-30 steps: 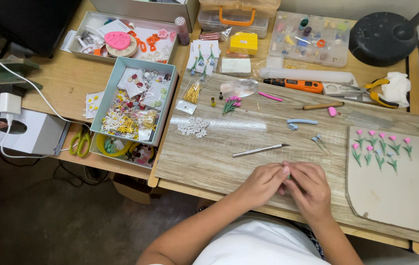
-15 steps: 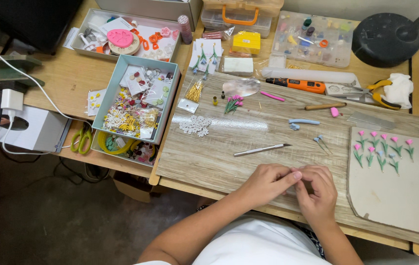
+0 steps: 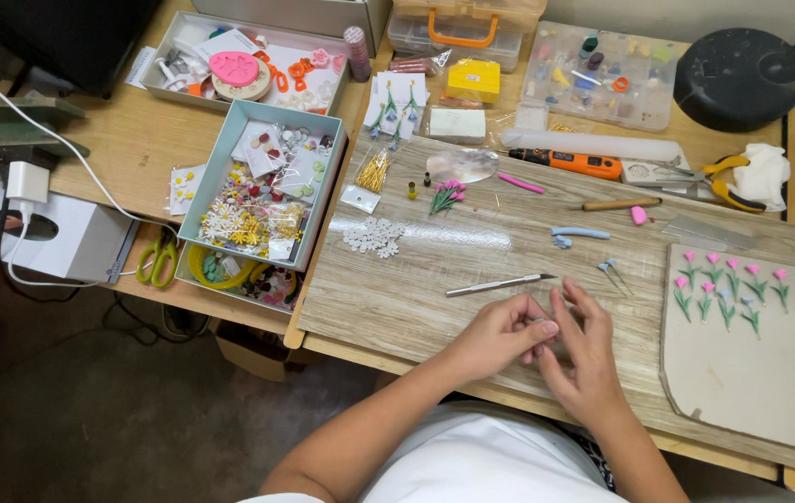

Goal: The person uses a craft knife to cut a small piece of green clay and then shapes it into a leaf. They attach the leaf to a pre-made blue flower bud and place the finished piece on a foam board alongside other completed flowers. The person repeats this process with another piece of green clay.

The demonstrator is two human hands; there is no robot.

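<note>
tiny piece pinched between fingers [image 3: 530,328] too small to identify, forearms cut off

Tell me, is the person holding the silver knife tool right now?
No, the silver craft knife lies alone on the wooden board, apart from the left hand and right hand, which pinch something tiny together.

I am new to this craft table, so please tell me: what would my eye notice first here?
First, the two hands, left hand and right hand, meeting at the near edge of the wooden board, fingers pinching something too small to tell. Next, the rows of pink tulips on the cardboard sheet at the right, and the grey box of bright flower pieces at the left.
</note>
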